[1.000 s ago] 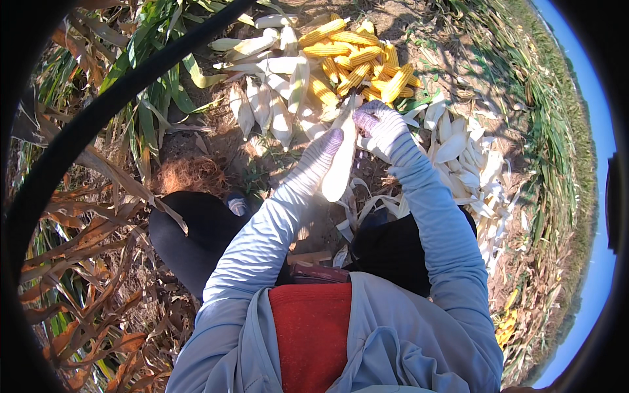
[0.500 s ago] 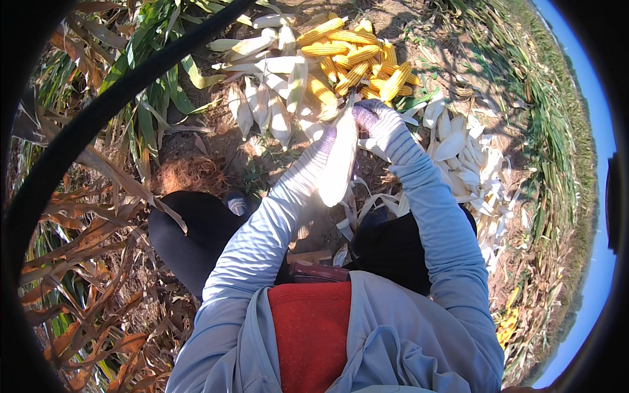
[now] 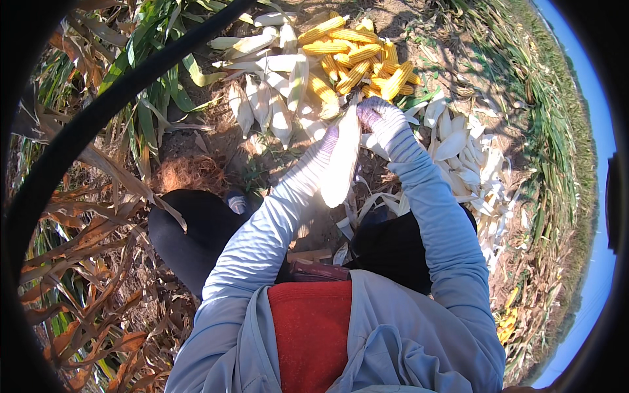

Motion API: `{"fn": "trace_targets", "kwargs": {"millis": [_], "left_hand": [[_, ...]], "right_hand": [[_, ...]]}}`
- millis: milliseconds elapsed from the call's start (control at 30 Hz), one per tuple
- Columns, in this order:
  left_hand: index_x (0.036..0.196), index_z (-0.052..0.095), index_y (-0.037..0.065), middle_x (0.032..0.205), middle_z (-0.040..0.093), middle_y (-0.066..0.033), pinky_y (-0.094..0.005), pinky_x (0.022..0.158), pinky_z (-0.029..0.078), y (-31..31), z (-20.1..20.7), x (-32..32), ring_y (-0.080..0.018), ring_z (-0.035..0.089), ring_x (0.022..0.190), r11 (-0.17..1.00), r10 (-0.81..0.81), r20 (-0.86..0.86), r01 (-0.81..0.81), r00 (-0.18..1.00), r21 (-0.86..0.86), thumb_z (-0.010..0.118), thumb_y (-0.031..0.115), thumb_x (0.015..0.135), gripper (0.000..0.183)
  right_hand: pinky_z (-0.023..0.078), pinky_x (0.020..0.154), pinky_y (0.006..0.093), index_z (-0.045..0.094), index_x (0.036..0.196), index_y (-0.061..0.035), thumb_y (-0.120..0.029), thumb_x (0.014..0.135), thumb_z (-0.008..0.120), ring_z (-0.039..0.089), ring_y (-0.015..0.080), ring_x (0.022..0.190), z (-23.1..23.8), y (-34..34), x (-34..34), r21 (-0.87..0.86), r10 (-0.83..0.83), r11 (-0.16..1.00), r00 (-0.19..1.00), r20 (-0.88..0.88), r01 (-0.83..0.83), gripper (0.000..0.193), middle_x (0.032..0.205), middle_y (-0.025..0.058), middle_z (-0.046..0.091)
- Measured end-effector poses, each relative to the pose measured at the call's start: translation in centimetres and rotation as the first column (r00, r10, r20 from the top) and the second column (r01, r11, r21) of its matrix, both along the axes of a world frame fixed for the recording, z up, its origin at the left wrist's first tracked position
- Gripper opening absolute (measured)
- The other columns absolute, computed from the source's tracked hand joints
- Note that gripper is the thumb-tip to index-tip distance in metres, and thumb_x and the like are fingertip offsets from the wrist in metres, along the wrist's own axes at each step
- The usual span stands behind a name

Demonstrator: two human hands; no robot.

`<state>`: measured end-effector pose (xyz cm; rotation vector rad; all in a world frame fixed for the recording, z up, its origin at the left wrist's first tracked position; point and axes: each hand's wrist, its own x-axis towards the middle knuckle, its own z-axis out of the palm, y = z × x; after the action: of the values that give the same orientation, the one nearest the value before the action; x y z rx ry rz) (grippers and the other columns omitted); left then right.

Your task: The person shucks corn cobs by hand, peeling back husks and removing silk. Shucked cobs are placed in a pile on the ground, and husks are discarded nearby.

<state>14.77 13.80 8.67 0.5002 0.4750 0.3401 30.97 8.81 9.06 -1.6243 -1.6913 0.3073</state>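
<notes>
The ear (image 3: 342, 157), just on the near side of the cobs (image 3: 357, 57), shows a broader face than a second ago, so its husk (image 3: 337, 187) is probably loosening or turned. The left hand (image 3: 321, 150) wraps its side, thumb lengthwise, while the right hand (image 3: 383, 123) curls against the end nearest the cobs, though I cannot tell what it pinches

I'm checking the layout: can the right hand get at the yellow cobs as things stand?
Probably yes: the right hand is close to the yellow cobs, and nothing seems to block the way, though it is at the ear the left hand holds.
</notes>
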Motion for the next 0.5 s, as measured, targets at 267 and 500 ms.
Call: {"fn": "trace_targets", "kwargs": {"millis": [267, 500], "left_hand": [[0.105, 0.053, 0.010, 0.081, 0.051, 0.0028, -0.0152, 0.062, 0.040, 0.13, 0.07, 0.00, -0.0031, 0.044, 0.069, 0.999, -0.032, 0.063, 0.029, 0.997, 0.037, 0.045, 0.044, 0.089, 0.039], [0.101, 0.056, 0.009, 0.079, 0.054, 0.0039, -0.0172, 0.057, 0.043, 0.10, -0.70, 0.02, -0.0026, 0.049, 0.067, 1.000, 0.010, 0.031, -0.011, 0.999, 0.011, 0.053, 0.042, 0.086, 0.037]], "right_hand": [[0.042, 0.071, 0.0215, 0.058, 0.097, -0.0067, -0.007, 0.084, 0.056, 0.050, 0.0077, 0.079, 0.29, -0.09, 0.14, 0.057, -0.001, 0.998, 0.994, 0.106, -0.006, 0.013, 0.085, 0.0011, 0.057], [0.045, 0.078, 0.0267, 0.056, 0.103, -0.0100, -0.001, 0.073, 0.057, 0.056, 0.0194, 0.085, 0.69, -0.07, 0.17, -0.097, 0.007, 0.995, 0.988, 0.155, 0.008, 0.031, 0.096, 0.0071, 0.056]]}}
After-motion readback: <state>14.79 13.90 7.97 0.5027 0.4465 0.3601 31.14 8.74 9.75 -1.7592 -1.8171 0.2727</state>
